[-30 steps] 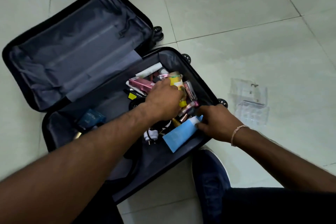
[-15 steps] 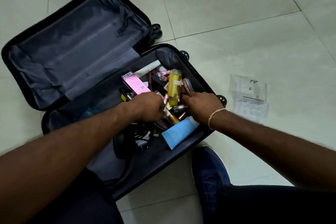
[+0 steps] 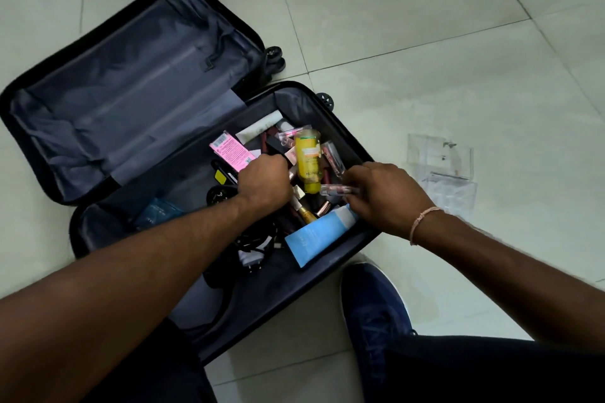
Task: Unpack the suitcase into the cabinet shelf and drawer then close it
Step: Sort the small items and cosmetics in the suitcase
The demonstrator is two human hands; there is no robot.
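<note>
The open black hard-shell suitcase (image 3: 137, 101) lies flat on the pale tiled floor (image 3: 425, 26), its grey-lined lid half bare and all the contents heaped in the nearer half. Half a second ago the left hand (image 3: 263, 181) sat lower in the heap; now it has slid up against the flat pink carton (image 3: 230, 150), fingers curled down into the pile, though what they hold, if anything, I cannot tell. The one tall yellow plastic bottle (image 3: 307, 160) lies between the hands. The right hand (image 3: 386, 196), which a second ago rested on the one light-blue squeeze tube (image 3: 319, 234), has shifted up and now pinches a small clear tube with pink contents (image 3: 339, 189). I judge this to be gathering a handful, so unpacking is at an early stage; no cabinet is in view. Counted: one suitcase, one carton, one bottle, one blue tube, several small cosmetics too jumbled to number, and one clear plastic organiser (image 3: 440, 163) on the floor.
</note>
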